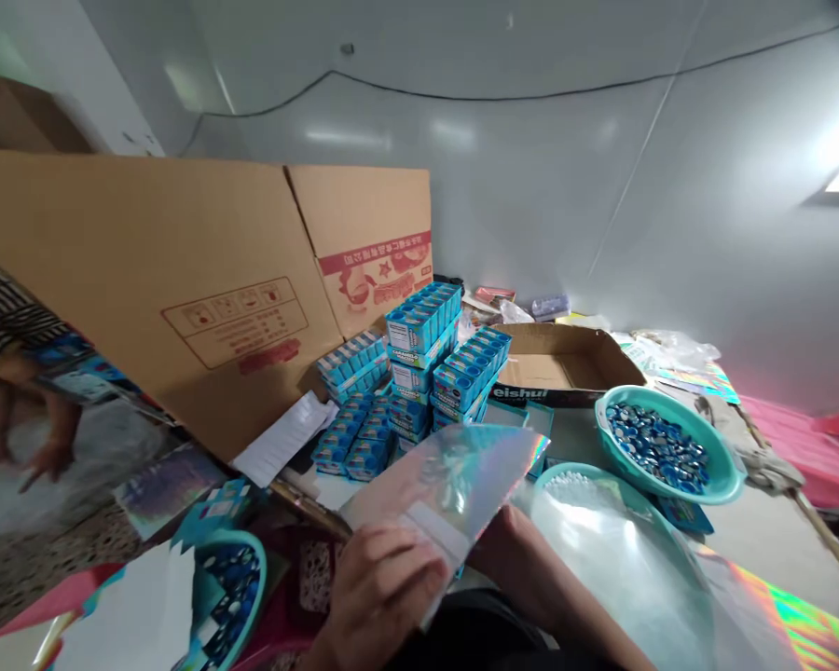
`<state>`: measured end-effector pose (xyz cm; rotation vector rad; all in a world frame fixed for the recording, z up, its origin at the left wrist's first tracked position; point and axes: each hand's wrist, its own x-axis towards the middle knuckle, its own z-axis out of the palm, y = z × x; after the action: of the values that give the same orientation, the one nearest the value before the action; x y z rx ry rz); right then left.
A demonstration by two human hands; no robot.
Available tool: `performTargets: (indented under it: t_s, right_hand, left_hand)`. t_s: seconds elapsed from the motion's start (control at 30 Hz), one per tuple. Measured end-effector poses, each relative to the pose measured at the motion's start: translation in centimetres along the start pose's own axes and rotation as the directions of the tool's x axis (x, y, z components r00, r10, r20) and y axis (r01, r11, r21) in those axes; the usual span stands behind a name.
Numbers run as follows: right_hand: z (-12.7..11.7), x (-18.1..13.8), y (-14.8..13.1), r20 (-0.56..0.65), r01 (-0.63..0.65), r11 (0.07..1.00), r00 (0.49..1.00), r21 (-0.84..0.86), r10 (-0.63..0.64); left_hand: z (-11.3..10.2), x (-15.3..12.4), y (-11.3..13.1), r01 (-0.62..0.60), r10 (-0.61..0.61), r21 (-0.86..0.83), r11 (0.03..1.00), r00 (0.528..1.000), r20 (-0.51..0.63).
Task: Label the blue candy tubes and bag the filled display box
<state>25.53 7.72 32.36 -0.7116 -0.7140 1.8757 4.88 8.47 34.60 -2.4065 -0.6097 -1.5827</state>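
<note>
A shiny, translucent plastic sheet (454,466) with a rainbow edge is tilted up in front of me, a pale rectangular strip (437,533) near its lower edge. My left hand (388,592) is closed on that lower edge, fingers curled over the front beside the strip. Behind the sheet's right side is my right hand (507,539); its fingers are hidden, so its grip does not show. Just beyond the sheet stand stacks of blue compartmented boxes (419,359). A turquoise basin (552,473) with clear plastic over it lies to the right of my right hand.
Small blue wrapped pieces fill another turquoise basin (723,485) and a lower-left tub (255,578). Cardboard (146,233) rises at left. An open carton (559,359) sits behind the stacks. A co-worker's hand (48,461) shows at far left.
</note>
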Motion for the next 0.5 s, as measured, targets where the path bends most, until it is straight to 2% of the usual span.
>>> performTargets:
  t_s: [0.03, 0.1, 0.17, 0.23, 0.3, 0.4, 0.43, 0.5]
  right_hand:
    - [0.4, -0.2, -0.2, 0.007, 0.021, 1.000, 1.000, -0.008, -0.021]
    - [0.8, -0.4, -0.7, -0.065, 0.096, 0.993, 0.993, -0.069, -0.100]
    - [1.0, -0.6, -1.4, -0.102, 0.172, 0.953, 0.974, -0.249, -0.203]
    - [1.4, -0.8, -2.3, -0.030, 0.222, 0.854, 0.963, -0.470, -0.267]
    - [1.9, -1.0, -3.4, 0.083, 0.277, 0.714, 0.952, -0.643, -0.295]
    - [2.9, -1.2, -5.3, 0.176, 0.319, 0.454, 0.928, -0.832, -0.329]
    - [3.2, -1.2, -5.9, 0.203, 0.314, 0.353, 0.926, -0.881, -0.319]
    - [3.7, -0.8, -7.1, 0.297, 0.333, 0.156, 0.931, -0.930, -0.215]
  left_hand:
    - [0.5, 0.1, 0.5, -0.019, 0.020, -0.030, 0.999, 0.999, 0.043]
    - [1.8, 0.1, 1.1, -0.008, 0.015, -0.068, 0.998, 0.994, 0.104]
    - [2.9, 0.2, 1.5, 0.038, -0.022, -0.084, 0.996, 0.983, 0.181]
    - [3.5, 0.3, 1.6, 0.048, -0.021, -0.105, 0.993, 0.970, 0.243]
    - [3.3, 0.3, 1.7, 0.016, 0.016, -0.133, 0.991, 0.971, 0.238]
    - [1.8, 0.3, 1.7, -0.049, 0.058, -0.087, 0.995, 0.993, 0.101]
    - [1.1, 0.4, 1.6, -0.047, 0.049, -0.049, 0.998, 0.998, 0.049]
    - [-0.1, 0.7, 1.5, -0.012, 0.014, 0.047, 0.999, 0.998, -0.054]
